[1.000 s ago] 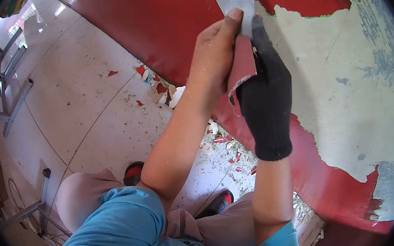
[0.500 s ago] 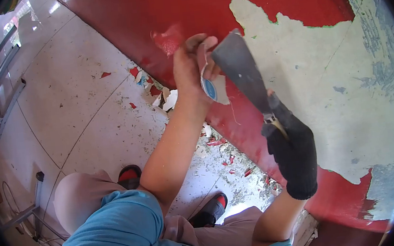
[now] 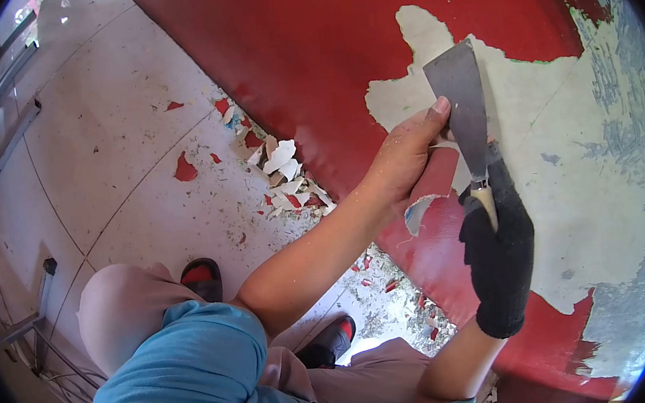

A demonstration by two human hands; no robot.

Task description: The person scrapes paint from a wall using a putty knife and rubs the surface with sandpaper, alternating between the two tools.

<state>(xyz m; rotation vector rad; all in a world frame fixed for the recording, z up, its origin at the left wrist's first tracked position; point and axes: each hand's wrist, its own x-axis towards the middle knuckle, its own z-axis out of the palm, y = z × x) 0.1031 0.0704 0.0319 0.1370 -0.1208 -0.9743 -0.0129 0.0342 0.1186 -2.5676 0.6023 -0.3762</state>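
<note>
My right hand (image 3: 502, 250), in a black knit glove, is closed around the light wooden handle of a scraper (image 3: 457, 83). The wide grey blade points up over the bare patch of wall. My bare left hand (image 3: 403, 155) is closed on a curled piece of peeled red paint (image 3: 436, 173), pale on its underside. Its thumb lies at the blade's left edge; the other fingers are mostly hidden. Behind both hands, the red painted wall (image 3: 285, 57) has a large ragged cream patch (image 3: 539, 111) where paint is off.
Paint chips (image 3: 284, 162) and crumbs lie along the wall's foot on the pale tiled floor (image 3: 113, 121). A metal ladder-like frame (image 3: 14, 146) and cables (image 3: 60, 382) are at the left. My shoes (image 3: 328, 345) stand near the debris.
Both hands have moved right relative to the wall, the left coming close to the scraper blade. A red flake that was in the air by my left hand is gone; a larger one now lies on the floor.
</note>
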